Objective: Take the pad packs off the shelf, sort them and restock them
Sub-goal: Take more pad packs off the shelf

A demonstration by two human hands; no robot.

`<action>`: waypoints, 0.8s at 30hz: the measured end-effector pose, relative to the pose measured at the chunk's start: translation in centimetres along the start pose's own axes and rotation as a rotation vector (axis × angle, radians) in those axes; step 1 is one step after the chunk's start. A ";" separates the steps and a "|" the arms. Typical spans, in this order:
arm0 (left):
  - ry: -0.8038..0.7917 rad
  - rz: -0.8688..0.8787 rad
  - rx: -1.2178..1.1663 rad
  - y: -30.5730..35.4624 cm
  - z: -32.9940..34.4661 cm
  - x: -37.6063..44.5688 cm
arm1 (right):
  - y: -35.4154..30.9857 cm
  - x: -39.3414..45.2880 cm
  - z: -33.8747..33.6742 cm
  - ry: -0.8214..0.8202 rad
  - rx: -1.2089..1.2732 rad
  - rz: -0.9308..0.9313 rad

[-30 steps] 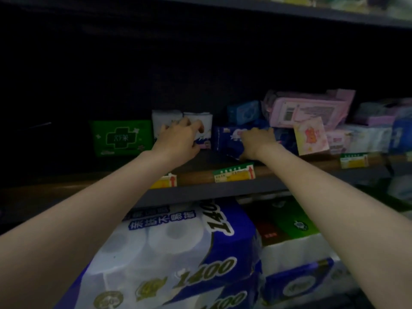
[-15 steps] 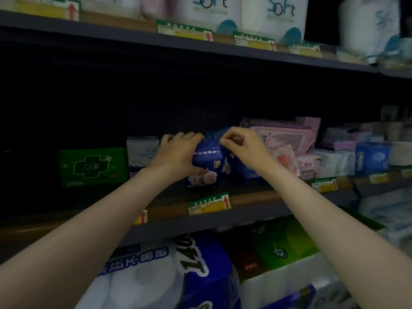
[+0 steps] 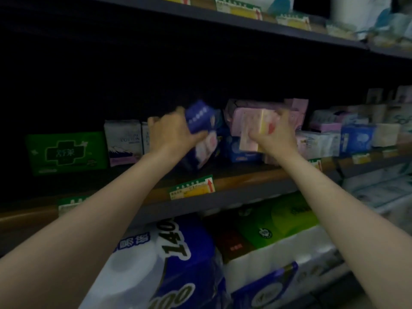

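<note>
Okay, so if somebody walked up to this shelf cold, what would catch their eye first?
Probably the two hands mid-shelf: the left hand grips a dark blue pad pack, the right hand a pink pad pack. Next, the bright green pack standing at far left and the big toilet roll bundle below.

I'm gripping a glossy plastic-wrapped blue pack in my left hand; below my hands, the shelf edge is looking like smooth brown wood.

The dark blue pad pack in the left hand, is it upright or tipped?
Tipped. The dark blue pad pack leans with its top toward the left hand that grips it, raised off the shelf board.
</note>
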State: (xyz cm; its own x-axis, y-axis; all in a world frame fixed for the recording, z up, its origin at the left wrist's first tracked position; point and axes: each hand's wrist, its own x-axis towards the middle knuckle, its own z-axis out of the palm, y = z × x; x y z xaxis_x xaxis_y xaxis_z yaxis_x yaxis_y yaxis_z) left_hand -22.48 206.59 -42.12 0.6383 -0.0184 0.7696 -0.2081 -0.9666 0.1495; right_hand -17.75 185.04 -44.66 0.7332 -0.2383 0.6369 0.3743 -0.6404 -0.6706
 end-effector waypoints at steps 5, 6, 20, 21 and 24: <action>0.208 0.034 -0.514 7.0 -1.5 -2.8 | 1.6 -1.8 -6.0 0.208 0.326 0.076; 0.169 0.041 -0.571 8.6 -1.1 -3.6 | 3.0 -2.6 -7.6 0.233 0.351 0.119; -0.912 0.071 -0.389 17.2 20.3 -27.7 | 33.9 -28.6 -10.5 -0.016 0.099 1.175; -0.939 0.019 -0.366 16.4 21.5 -28.8 | 35.4 -30.4 -9.5 -0.035 0.149 1.253; -0.998 -0.077 -0.285 14.5 24.4 -31.5 | 38.5 -34.7 -6.3 -0.072 0.283 1.384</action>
State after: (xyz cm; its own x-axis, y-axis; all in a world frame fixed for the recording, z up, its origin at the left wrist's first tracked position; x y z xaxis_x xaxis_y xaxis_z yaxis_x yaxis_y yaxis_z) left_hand -27.55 186.91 -79.39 0.9532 -0.2879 -0.0924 -0.2253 -0.8801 0.4180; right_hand -32.37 164.08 -90.21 0.6202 -0.5010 -0.6036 -0.5676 0.2446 -0.7861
